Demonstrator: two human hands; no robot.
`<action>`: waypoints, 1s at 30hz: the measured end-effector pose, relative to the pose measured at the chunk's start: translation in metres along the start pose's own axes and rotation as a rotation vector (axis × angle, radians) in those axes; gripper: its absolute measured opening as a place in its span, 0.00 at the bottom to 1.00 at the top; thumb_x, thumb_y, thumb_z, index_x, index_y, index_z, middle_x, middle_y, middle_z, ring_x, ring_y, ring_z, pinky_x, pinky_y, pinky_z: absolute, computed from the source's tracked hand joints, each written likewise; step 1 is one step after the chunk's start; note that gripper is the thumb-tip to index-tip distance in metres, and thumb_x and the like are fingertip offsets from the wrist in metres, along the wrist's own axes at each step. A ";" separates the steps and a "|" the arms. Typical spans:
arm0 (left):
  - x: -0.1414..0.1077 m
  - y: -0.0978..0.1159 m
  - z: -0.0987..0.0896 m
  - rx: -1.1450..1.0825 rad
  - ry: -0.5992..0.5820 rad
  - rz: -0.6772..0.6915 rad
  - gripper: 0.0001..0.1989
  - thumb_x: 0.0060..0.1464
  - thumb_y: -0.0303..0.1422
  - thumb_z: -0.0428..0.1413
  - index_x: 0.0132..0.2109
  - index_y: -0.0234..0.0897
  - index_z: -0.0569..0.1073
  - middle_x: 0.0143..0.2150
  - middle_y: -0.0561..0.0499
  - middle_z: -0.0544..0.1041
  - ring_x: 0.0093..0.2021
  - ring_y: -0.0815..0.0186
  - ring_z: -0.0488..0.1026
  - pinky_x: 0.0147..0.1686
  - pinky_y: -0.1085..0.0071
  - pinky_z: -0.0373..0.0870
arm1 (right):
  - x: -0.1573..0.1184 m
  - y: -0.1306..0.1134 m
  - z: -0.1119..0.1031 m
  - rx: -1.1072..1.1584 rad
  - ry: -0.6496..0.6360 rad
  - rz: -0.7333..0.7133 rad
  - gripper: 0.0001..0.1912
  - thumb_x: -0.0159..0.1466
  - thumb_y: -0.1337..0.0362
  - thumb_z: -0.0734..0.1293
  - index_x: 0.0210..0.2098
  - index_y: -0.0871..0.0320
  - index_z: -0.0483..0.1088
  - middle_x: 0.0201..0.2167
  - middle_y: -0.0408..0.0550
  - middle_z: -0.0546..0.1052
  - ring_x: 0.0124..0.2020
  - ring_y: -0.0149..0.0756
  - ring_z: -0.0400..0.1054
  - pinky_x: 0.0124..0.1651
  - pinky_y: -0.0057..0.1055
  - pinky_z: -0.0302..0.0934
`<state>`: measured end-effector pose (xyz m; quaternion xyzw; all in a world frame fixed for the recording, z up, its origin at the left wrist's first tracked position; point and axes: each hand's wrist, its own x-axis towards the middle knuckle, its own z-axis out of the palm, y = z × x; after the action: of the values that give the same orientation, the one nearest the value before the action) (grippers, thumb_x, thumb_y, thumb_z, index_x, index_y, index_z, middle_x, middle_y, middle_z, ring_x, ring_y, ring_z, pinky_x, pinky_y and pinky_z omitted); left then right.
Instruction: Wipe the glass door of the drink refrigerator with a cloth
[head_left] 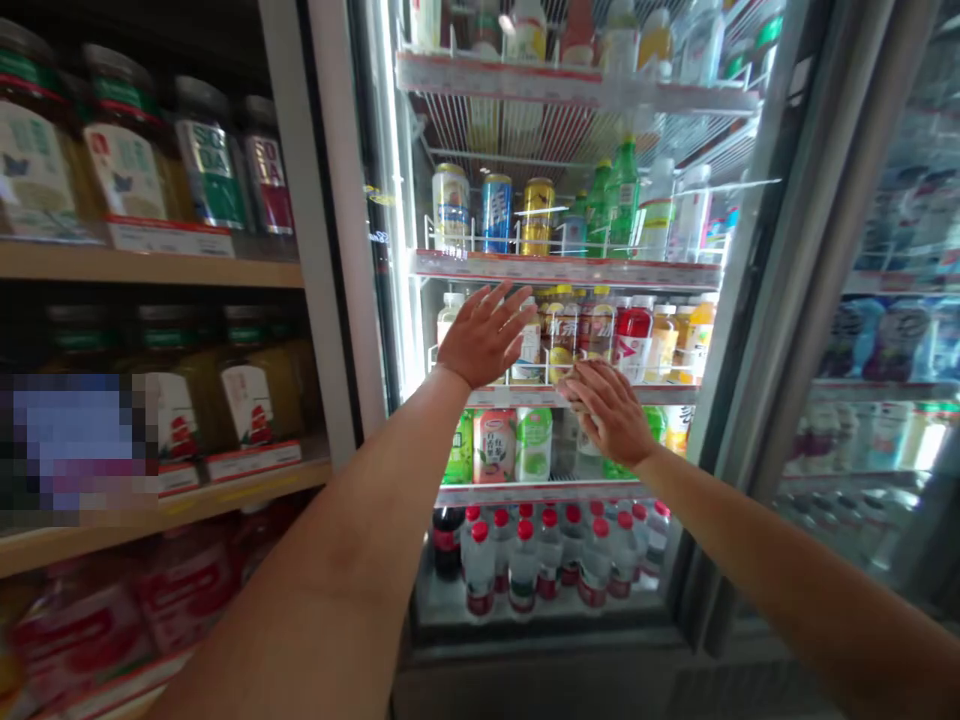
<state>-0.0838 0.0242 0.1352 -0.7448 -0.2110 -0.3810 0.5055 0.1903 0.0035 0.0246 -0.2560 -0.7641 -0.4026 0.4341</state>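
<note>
In front of the lit drinks fridge, my left hand point(482, 335) is raised with its fingers spread and nothing in it. It is held up at the glass door point(517, 140), in line with the middle shelf of bottles; whether the palm touches the glass I cannot tell. Lower and to the right, my right hand point(611, 408) is at the door too, its fingers over a small tan cloth point(571, 388). Most of that cloth is hidden under the fingers. Behind the glass are bottles of iced tea point(561, 322), a red-capped bottle point(634, 335) and drink cans point(496, 212).
Wooden shelves point(150, 262) with large juice bottles point(126, 150) stand close on the left. Red-capped water bottles point(523, 565) fill the fridge bottom. A metal door frame point(806, 300) runs up the right side, beside another fridge of drinks point(900, 335).
</note>
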 end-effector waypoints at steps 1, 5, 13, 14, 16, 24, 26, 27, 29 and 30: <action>0.000 0.000 0.000 0.005 -0.001 0.002 0.24 0.66 0.31 0.51 0.68 0.42 0.66 0.72 0.48 0.64 0.75 0.55 0.52 0.73 0.50 0.52 | 0.004 0.003 -0.002 -0.010 -0.001 -0.008 0.30 0.67 0.68 0.63 0.68 0.51 0.59 0.68 0.53 0.67 0.72 0.50 0.54 0.72 0.56 0.54; 0.000 0.000 -0.001 0.024 -0.020 -0.007 0.23 0.67 0.32 0.51 0.67 0.40 0.67 0.72 0.48 0.64 0.75 0.54 0.52 0.73 0.51 0.51 | 0.039 0.019 -0.008 -0.090 0.188 0.161 0.28 0.67 0.67 0.62 0.67 0.55 0.61 0.68 0.55 0.66 0.72 0.50 0.54 0.72 0.56 0.53; 0.001 0.001 -0.002 0.003 -0.043 -0.026 0.24 0.67 0.31 0.51 0.68 0.41 0.66 0.72 0.47 0.63 0.75 0.55 0.51 0.73 0.51 0.49 | 0.017 -0.005 0.000 -0.078 0.003 -0.067 0.26 0.69 0.68 0.62 0.66 0.54 0.63 0.67 0.52 0.68 0.72 0.47 0.55 0.72 0.52 0.53; 0.001 0.001 -0.002 0.007 -0.046 -0.025 0.24 0.67 0.31 0.51 0.68 0.41 0.66 0.72 0.47 0.63 0.75 0.55 0.51 0.73 0.52 0.50 | 0.019 -0.003 -0.002 -0.078 -0.004 -0.064 0.26 0.69 0.68 0.62 0.66 0.53 0.63 0.66 0.51 0.69 0.71 0.47 0.56 0.72 0.52 0.53; 0.001 0.001 -0.002 0.012 -0.052 -0.028 0.24 0.67 0.32 0.51 0.68 0.41 0.66 0.72 0.48 0.63 0.75 0.56 0.51 0.73 0.52 0.50 | 0.034 0.009 -0.006 -0.096 0.063 0.035 0.25 0.69 0.67 0.62 0.65 0.53 0.64 0.67 0.52 0.69 0.71 0.47 0.56 0.72 0.53 0.51; 0.002 0.000 -0.001 -0.003 -0.044 -0.029 0.24 0.67 0.32 0.51 0.68 0.42 0.66 0.73 0.49 0.63 0.75 0.56 0.52 0.73 0.53 0.48 | 0.055 0.015 0.000 -0.068 0.196 0.142 0.29 0.69 0.68 0.60 0.69 0.53 0.59 0.69 0.52 0.64 0.74 0.49 0.50 0.72 0.55 0.53; 0.002 0.000 0.000 -0.002 -0.032 -0.022 0.24 0.67 0.32 0.51 0.68 0.42 0.66 0.73 0.49 0.63 0.75 0.56 0.52 0.73 0.53 0.48 | 0.028 0.003 0.002 -0.043 0.041 -0.098 0.28 0.69 0.67 0.62 0.68 0.53 0.60 0.67 0.52 0.67 0.74 0.49 0.50 0.71 0.53 0.55; 0.002 0.000 0.000 -0.007 -0.031 -0.022 0.24 0.67 0.32 0.51 0.68 0.42 0.65 0.73 0.49 0.63 0.75 0.56 0.52 0.73 0.54 0.48 | 0.016 0.001 0.001 -0.042 -0.031 -0.191 0.27 0.69 0.67 0.62 0.68 0.53 0.61 0.67 0.51 0.68 0.73 0.48 0.51 0.72 0.52 0.55; 0.001 -0.001 0.000 -0.020 -0.040 -0.026 0.25 0.67 0.32 0.51 0.69 0.43 0.65 0.73 0.49 0.62 0.75 0.56 0.51 0.74 0.54 0.47 | 0.001 0.008 -0.005 -0.060 -0.085 -0.242 0.27 0.69 0.67 0.63 0.67 0.53 0.61 0.66 0.51 0.69 0.73 0.47 0.54 0.72 0.52 0.55; 0.001 -0.001 0.000 -0.025 -0.046 -0.030 0.25 0.67 0.32 0.51 0.69 0.43 0.64 0.73 0.49 0.62 0.75 0.56 0.51 0.74 0.53 0.47 | -0.003 0.015 -0.009 -0.077 -0.065 -0.196 0.28 0.69 0.67 0.63 0.68 0.53 0.60 0.67 0.52 0.68 0.72 0.48 0.54 0.72 0.52 0.55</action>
<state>-0.0832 0.0249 0.1367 -0.7563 -0.2287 -0.3739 0.4856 0.2072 0.0042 0.0309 -0.2093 -0.7833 -0.4637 0.3573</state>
